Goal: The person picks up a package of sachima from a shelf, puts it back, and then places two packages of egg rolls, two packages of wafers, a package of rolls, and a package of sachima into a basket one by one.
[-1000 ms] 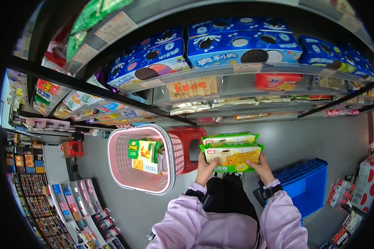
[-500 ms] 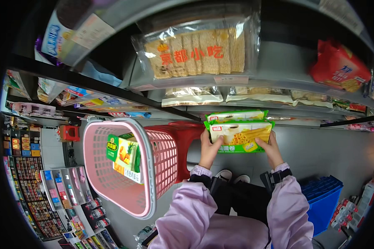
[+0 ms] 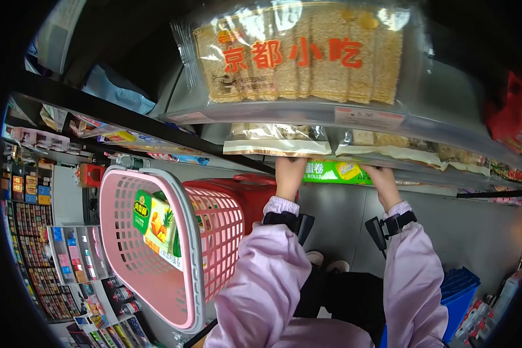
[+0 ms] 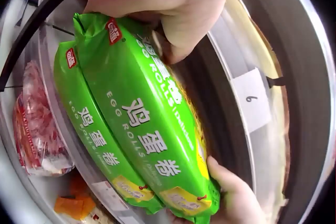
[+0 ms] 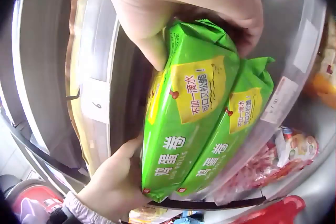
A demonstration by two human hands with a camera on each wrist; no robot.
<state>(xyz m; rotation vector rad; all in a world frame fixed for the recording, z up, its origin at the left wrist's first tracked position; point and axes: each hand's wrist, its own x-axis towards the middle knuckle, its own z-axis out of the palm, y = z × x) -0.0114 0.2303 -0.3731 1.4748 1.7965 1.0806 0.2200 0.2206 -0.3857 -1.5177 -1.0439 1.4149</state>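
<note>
Two green packs of egg rolls lie against each other, gripped at opposite ends by my two hands. The front pack (image 4: 152, 113) and the one behind it (image 4: 100, 134) show their labels in the left wrist view. My left hand (image 3: 290, 177) holds one end, its thumb on the front pack's face. At the other end, my right hand (image 3: 384, 184) has its thumb on the same pack, fingers round the back. In the head view, shelf goods overhead hide the packs' upper part and most of my fingers. The packs are at a lower shelf, near its front edge.
A pink basket (image 3: 113, 226) with packaged snacks (image 3: 162, 223) stands at left, beside a red stool (image 3: 232, 194). A shelf edge with a price tag (image 3: 370, 118) overhangs my hands, bearing a bag of flat crackers (image 3: 307, 64). A blue crate (image 3: 461, 296) sits on the floor at right.
Both hands have carried the egg roll packs forward and in under the upper shelf. The head view has come lower and closer to the shelves. Both hands still hold the packs.
</note>
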